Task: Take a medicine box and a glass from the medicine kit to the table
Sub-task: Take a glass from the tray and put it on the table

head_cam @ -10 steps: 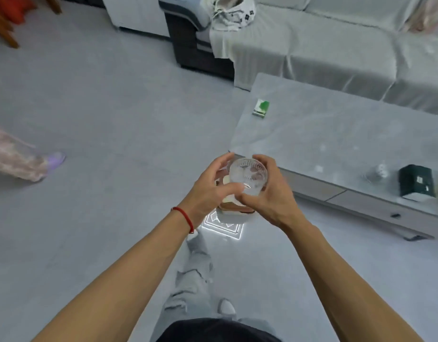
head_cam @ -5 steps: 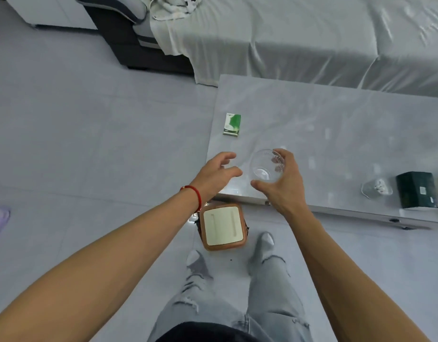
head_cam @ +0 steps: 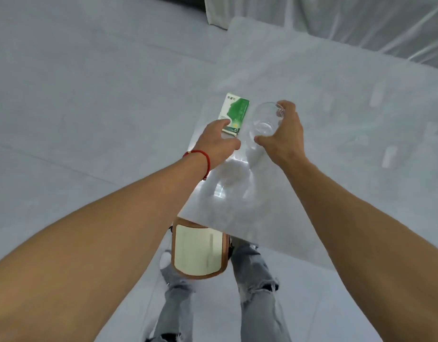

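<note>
A clear glass (head_cam: 263, 120) stands on or just above the pale marble table (head_cam: 336, 144); my right hand (head_cam: 282, 134) grips it from the right with thumb and fingers curled round its side. Just left of it a green-and-white medicine box (head_cam: 235, 112) lies flat on the table. My left hand (head_cam: 218, 140) hovers over the box's near end, fingers loosely bent, holding nothing; contact with the box cannot be told. The medicine kit (head_cam: 198, 248), a brown case with a cream lid, sits on the floor by the table's near edge, between my legs.
A sofa under a white cover (head_cam: 336, 21) runs along the far side of the table. Grey tiled floor (head_cam: 89, 95) spreads to the left. Faint pale objects (head_cam: 388, 156) lie on the table at the right, blurred.
I have leaned in over the table. My right hand carried the glass forward to a spot beside the medicine box, and my left hand moved forward to the box's near end.
</note>
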`<move>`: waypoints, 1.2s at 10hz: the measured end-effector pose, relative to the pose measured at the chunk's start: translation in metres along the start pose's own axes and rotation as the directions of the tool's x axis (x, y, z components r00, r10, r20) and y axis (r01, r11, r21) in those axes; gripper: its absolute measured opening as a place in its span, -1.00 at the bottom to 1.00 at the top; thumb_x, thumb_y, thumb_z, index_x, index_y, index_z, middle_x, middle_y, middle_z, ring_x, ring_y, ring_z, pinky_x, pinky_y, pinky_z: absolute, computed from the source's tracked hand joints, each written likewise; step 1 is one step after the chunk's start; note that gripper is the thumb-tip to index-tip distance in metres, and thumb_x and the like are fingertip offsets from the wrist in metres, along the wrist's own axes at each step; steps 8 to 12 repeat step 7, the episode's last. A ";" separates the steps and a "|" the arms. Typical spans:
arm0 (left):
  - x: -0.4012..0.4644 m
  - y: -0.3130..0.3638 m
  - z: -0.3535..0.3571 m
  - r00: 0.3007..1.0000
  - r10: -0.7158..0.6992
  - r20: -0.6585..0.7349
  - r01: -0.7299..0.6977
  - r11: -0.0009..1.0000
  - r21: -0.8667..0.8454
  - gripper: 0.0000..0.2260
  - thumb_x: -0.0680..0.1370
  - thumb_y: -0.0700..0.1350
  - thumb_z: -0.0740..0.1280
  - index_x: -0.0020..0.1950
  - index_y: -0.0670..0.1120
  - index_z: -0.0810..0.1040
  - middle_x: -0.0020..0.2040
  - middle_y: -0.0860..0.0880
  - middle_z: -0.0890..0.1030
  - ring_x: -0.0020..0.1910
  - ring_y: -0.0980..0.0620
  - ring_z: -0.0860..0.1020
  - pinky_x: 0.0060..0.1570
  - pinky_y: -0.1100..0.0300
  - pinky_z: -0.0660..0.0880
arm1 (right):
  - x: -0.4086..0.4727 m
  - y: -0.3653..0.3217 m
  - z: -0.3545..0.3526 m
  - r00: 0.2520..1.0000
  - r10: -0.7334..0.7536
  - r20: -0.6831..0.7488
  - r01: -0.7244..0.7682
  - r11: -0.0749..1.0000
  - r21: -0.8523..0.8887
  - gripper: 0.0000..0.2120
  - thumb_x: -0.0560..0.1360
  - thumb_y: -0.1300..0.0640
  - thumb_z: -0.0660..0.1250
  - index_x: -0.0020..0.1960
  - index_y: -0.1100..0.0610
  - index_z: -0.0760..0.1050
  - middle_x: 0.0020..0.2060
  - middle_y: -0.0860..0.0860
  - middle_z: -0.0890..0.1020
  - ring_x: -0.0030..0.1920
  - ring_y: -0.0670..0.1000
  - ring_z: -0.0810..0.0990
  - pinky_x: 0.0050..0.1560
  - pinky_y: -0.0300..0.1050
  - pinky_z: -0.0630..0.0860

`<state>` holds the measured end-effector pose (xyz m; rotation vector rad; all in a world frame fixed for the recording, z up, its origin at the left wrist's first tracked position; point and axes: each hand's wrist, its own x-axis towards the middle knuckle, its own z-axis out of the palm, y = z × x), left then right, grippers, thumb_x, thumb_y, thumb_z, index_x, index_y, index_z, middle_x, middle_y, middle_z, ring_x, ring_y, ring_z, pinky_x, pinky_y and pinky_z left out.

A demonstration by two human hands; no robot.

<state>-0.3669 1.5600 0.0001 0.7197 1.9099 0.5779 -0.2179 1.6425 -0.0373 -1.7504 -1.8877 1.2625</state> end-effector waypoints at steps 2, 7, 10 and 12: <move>0.077 -0.022 0.020 0.999 0.035 -0.019 -0.030 0.981 0.194 -0.58 0.50 -0.23 0.32 0.37 -0.09 0.48 0.30 -0.12 0.42 0.29 -0.13 0.48 0.28 0.07 0.45 | 0.054 0.022 0.035 0.998 -0.051 -0.027 0.050 0.998 -0.026 -0.23 0.31 0.26 0.50 0.45 0.05 0.28 0.33 0.01 0.46 0.30 0.07 0.46 0.13 -0.21 0.37; 0.087 -0.032 0.022 0.998 0.007 -0.066 0.002 0.991 0.135 -0.59 0.52 -0.23 0.30 0.38 -0.15 0.44 0.37 -0.10 0.41 0.27 -0.10 0.49 0.10 0.24 0.35 | 0.049 0.026 0.039 0.996 -0.083 -0.018 0.080 0.988 -0.135 -0.09 0.35 0.18 0.55 0.56 0.07 0.15 0.41 0.05 0.40 0.36 0.13 0.42 0.25 -0.10 0.43; 0.087 -0.032 0.022 0.998 0.007 -0.066 0.002 0.991 0.135 -0.59 0.52 -0.23 0.30 0.38 -0.15 0.44 0.37 -0.10 0.41 0.27 -0.10 0.49 0.10 0.24 0.35 | 0.049 0.026 0.039 0.996 -0.083 -0.018 0.080 0.988 -0.135 -0.09 0.35 0.18 0.55 0.56 0.07 0.15 0.41 0.05 0.40 0.36 0.13 0.42 0.25 -0.10 0.43; 0.087 -0.032 0.022 0.998 0.007 -0.066 0.002 0.991 0.135 -0.59 0.52 -0.23 0.30 0.38 -0.15 0.44 0.37 -0.10 0.41 0.27 -0.10 0.49 0.10 0.24 0.35 | 0.049 0.026 0.039 0.996 -0.083 -0.018 0.080 0.988 -0.135 -0.09 0.35 0.18 0.55 0.56 0.07 0.15 0.41 0.05 0.40 0.36 0.13 0.42 0.25 -0.10 0.43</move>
